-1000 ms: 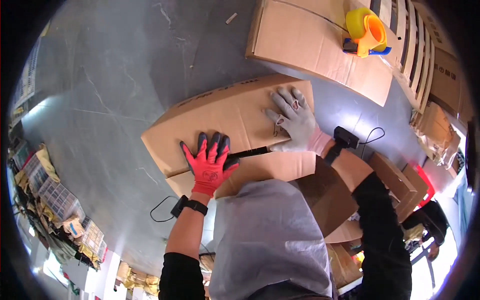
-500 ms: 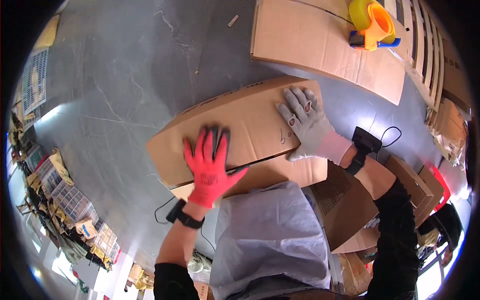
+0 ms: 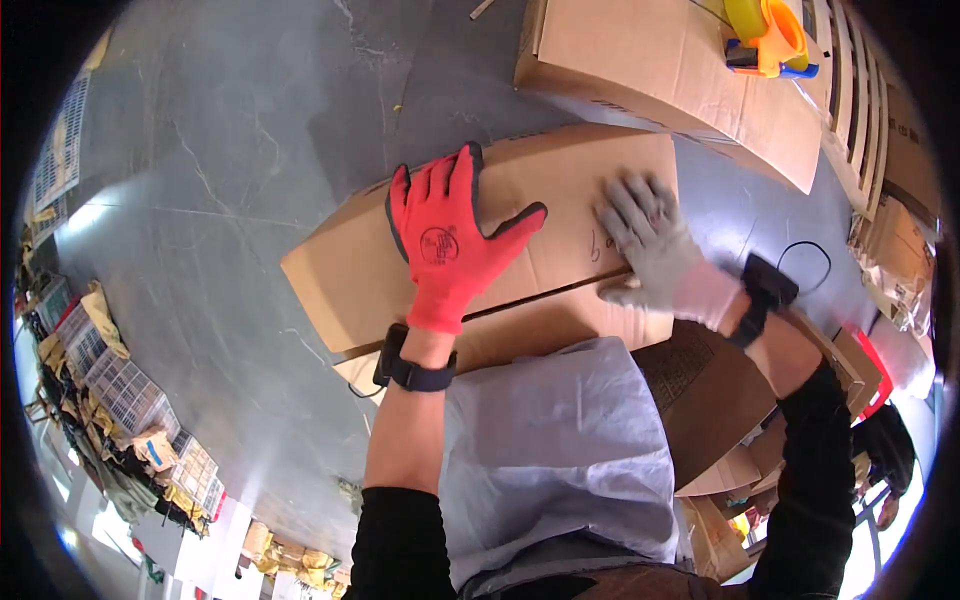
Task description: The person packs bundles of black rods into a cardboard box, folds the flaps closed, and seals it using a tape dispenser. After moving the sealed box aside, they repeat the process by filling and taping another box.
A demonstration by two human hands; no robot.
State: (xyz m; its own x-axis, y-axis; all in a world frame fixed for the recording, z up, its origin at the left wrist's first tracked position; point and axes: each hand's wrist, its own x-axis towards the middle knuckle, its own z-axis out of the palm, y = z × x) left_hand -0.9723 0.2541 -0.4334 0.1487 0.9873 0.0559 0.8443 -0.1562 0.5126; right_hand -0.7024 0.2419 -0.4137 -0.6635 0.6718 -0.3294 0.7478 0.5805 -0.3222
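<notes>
A closed brown cardboard box (image 3: 540, 240) lies before my lap, its two top flaps meeting along a dark, narrow gap. My left hand (image 3: 450, 240), in a red glove with dark fingertips, rests spread over the far flap, its fingertips reaching the box's far edge. On the right part of the top lies my right hand (image 3: 650, 240), in a worn grey glove, slightly blurred, with its fingers stretched out and its thumb near the gap. Neither hand grips anything. Some handwriting shows on the flap beside the right hand.
Another cardboard box (image 3: 670, 70) stands beyond, with an orange and blue tape dispenser (image 3: 778, 45) holding yellow tape on top. A wooden pallet (image 3: 855, 110) is at the far right. An open carton (image 3: 700, 400) stands near my right arm. Crates (image 3: 130, 390) line the left.
My left hand has slid away from me and right, from near the gap to the far edge. The right hand has shifted slightly on the box, and the whole view has moved a little.
</notes>
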